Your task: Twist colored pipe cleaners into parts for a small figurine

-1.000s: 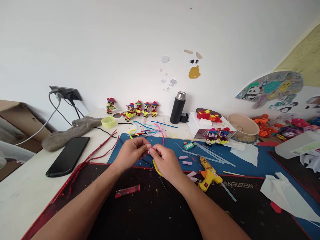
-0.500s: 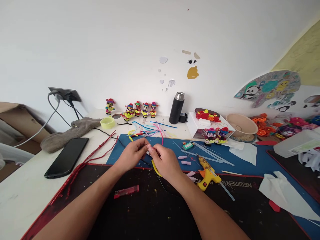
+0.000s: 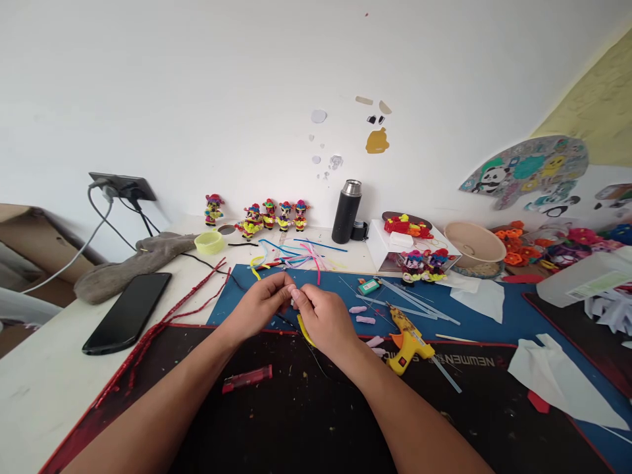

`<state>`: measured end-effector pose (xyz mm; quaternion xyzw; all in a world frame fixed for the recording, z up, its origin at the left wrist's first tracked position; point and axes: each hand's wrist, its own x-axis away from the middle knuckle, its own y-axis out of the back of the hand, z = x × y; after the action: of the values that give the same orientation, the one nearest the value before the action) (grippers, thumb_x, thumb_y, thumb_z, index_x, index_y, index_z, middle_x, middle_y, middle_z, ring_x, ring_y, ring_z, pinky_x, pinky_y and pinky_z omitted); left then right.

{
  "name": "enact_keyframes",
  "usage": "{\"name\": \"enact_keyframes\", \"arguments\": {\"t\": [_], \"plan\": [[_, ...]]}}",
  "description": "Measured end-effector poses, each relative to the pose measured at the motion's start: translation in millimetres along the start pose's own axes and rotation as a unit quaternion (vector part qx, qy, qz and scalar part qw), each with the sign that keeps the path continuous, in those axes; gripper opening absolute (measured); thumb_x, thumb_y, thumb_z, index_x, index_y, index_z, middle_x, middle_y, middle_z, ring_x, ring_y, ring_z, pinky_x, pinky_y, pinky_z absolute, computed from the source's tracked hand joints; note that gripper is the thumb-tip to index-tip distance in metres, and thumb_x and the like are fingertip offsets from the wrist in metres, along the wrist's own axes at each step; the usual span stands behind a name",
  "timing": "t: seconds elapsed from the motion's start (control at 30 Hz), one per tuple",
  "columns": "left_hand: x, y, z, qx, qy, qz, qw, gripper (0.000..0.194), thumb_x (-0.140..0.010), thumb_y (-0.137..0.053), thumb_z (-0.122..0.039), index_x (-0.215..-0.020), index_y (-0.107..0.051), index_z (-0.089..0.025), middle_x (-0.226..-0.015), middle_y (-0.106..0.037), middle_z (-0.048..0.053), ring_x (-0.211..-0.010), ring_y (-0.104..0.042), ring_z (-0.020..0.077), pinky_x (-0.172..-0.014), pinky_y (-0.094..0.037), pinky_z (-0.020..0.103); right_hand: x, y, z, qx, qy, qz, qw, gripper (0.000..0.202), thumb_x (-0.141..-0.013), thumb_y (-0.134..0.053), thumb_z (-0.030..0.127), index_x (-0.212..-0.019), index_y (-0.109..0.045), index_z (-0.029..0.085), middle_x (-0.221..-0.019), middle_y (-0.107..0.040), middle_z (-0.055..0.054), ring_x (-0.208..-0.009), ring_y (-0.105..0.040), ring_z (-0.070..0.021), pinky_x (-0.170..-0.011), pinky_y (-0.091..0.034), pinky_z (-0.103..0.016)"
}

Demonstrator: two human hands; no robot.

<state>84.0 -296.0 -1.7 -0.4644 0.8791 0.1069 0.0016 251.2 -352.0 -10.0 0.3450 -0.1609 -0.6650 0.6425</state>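
My left hand (image 3: pixel 261 303) and my right hand (image 3: pixel 326 316) meet above the blue mat, fingertips pinched together. A small pale bit shows between them, too hidden to name. Along the inner edge of my right hand curves a yellow fuzzy strip (image 3: pixel 305 331), like a pipe cleaner; whether the hand holds it or it lies below, I cannot tell. Behind the hands lies a loose bunch of coloured pipe cleaners (image 3: pixel 301 255). On the black mat in front is a red lighter (image 3: pixel 247 379). To the right rests a yellow glue gun (image 3: pixel 409 342) near several small lilac pieces (image 3: pixel 365 320).
Several small dolls (image 3: pixel 251 220) stand by the wall. A black thermos (image 3: pixel 346 214) is beside a white box (image 3: pixel 378 247). At left lie a phone (image 3: pixel 127 313), red fuzzy stems (image 3: pixel 162 316) and driftwood (image 3: pixel 123 263). Glue sticks (image 3: pixel 409 299) and white paper (image 3: pixel 553 378) lie at right.
The hands keep the same pinched pose, with only a tiny shift at the fingertips. The whole view has moved slightly; the objects on the table stay in place.
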Motion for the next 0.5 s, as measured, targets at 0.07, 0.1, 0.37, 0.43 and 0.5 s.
{"name": "enact_keyframes", "arguments": {"t": [0.07,0.1,0.37,0.43,0.5], "plan": [[0.1,0.4,-0.2,0.015,-0.007,0.004,1.000,0.045,-0.094,-0.062,-0.062,-0.080,-0.057,-0.020,-0.069,-0.057,-0.001,-0.060,-0.046,0.0141,-0.060,-0.040,0.027,0.4,1.7,2.6,-0.017,0.002,-0.007,1.000,0.043,-0.110,-0.044,0.045,-0.077,-0.059,0.023,-0.070,-0.068,-0.002,-0.067,-0.062,-0.0190,-0.064,-0.033,-0.028],[0.4,0.8,0.1,0.015,-0.011,0.002,1.000,0.045,-0.095,-0.062,-0.062,-0.080,-0.057,-0.020,-0.069,-0.058,-0.001,-0.060,-0.046,0.0140,-0.060,-0.039,0.026,0.8,2.5,4.2,-0.031,0.002,-0.009,0.999,0.044,-0.110,-0.045,0.045,-0.076,-0.059,0.023,-0.068,-0.066,-0.002,-0.065,-0.061,-0.0183,-0.064,-0.033,-0.028],[3.2,-0.4,10.0,-0.038,-0.010,-0.038,0.998,0.049,-0.099,-0.057,-0.062,-0.077,-0.059,-0.018,-0.066,-0.055,0.000,-0.059,-0.040,0.0134,-0.056,-0.032,0.026,2.7,-5.5,5.7,-0.199,-0.060,-0.005,0.978,0.048,-0.107,-0.048,0.053,-0.072,-0.057,0.022,-0.053,-0.051,0.004,-0.054,-0.052,-0.0153,-0.057,-0.036,-0.027],[2.3,-3.7,11.0,-0.003,0.002,-0.037,0.999,0.050,-0.098,-0.057,-0.065,-0.077,-0.056,-0.019,-0.065,-0.053,-0.001,-0.057,-0.038,0.0128,-0.054,-0.030,0.026,1.8,-9.6,1.5,-0.246,-0.081,0.002,0.966,0.051,-0.105,-0.049,0.061,-0.072,-0.056,0.022,-0.051,-0.048,0.005,-0.049,-0.049,-0.0147,-0.052,-0.035,-0.026],[2.0,-6.7,9.9,0.024,0.003,-0.030,0.999,0.051,-0.098,-0.057,-0.066,-0.077,-0.055,-0.019,-0.065,-0.051,-0.002,-0.057,-0.037,0.0125,-0.054,-0.030,0.025,0.9,-11.7,-1.3,-0.289,-0.095,0.009,0.952,0.052,-0.102,-0.051,0.065,-0.073,-0.056,0.022,-0.048,-0.045,0.006,-0.044,-0.045,-0.0134,-0.048,-0.033,-0.026]]}}
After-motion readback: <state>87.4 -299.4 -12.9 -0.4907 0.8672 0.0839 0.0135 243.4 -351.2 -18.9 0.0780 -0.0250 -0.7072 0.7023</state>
